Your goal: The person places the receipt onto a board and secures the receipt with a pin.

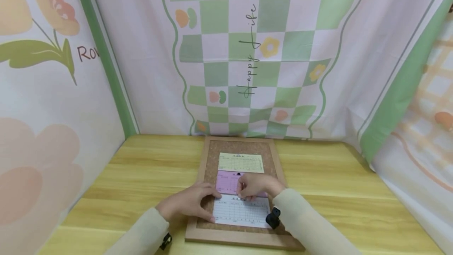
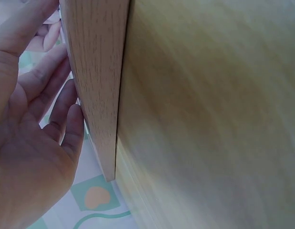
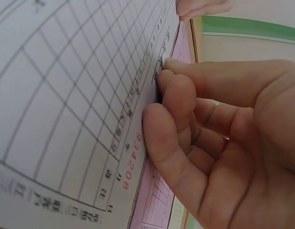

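A pale wooden counter [image 1: 336, 192] with lengthwise grain filled the lower part of the head view, and printed cloth hung round it on three sides. The back cloth [image 1: 258, 50] carried a green-and-white checker panel with small flowers and script lettering; the left cloth [image 1: 42, 89] showed large orange flowers on green stems, and the right cloth [image 1: 417, 101] a green band with a faint plaid.

A cork board [image 1: 212, 156] in a light wooden frame lay flat on the counter, near the front edge. Three slips lay on it in a column: a yellow form [image 1: 241, 163] farthest away, a pink form [image 1: 226, 182] in the middle, and a white gridded form [image 1: 240, 211] nearest the person, its top edge overlapping the pink one.

The left hand [image 1: 192, 202] rested with fingers spread and fairly straight at the board's left frame, fingertips touching the white form's left edge, a wide grip holding nothing. In the left wrist view the fingers [image 2: 66, 109] lay against the frame [image 2: 97, 81].

The right hand [image 1: 253, 186] sat at the white form's top edge, its grip narrow: in the right wrist view thumb and curled fingers [image 3: 178, 102] pinched something small and dark against the paper, too hidden to identify. Both arms wore pale sleeves.
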Demonstrator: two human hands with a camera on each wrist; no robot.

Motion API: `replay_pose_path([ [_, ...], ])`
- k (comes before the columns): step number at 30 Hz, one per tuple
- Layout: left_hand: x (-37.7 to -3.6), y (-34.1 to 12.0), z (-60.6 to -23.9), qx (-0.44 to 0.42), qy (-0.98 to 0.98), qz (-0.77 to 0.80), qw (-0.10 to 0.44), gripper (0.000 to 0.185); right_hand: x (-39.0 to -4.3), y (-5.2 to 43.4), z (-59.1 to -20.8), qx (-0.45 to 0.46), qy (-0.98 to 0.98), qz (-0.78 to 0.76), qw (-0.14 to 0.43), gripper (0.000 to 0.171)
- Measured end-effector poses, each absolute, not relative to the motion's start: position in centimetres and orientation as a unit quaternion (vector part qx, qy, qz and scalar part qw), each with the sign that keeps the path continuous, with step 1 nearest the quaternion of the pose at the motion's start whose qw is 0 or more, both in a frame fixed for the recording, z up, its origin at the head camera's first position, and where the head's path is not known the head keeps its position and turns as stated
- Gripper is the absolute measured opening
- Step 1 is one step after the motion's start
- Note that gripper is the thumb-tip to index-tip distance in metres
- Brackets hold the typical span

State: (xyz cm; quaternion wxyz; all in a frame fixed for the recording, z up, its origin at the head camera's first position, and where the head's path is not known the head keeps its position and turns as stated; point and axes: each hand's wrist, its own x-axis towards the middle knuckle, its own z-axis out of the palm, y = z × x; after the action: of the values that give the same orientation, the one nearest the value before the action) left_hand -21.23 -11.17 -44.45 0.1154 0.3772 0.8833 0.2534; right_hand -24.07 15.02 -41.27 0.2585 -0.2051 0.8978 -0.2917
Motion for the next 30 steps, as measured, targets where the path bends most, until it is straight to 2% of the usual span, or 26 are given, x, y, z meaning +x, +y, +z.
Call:
replay_pose_path([
  [13,-21.1,-11.2,-44.4,0.378,0.883,0.252,0.114,0.064,-24.1,15.5,-41.8,-0.228,0.898,-0.291,0.238,0.011],
  [30,-21.0,-11.1,-44.1,0.375,0.886,0.248,0.115,0.064,-24.1,17.1,-41.6,-0.255,0.870,-0.340,0.251,0.007],
])
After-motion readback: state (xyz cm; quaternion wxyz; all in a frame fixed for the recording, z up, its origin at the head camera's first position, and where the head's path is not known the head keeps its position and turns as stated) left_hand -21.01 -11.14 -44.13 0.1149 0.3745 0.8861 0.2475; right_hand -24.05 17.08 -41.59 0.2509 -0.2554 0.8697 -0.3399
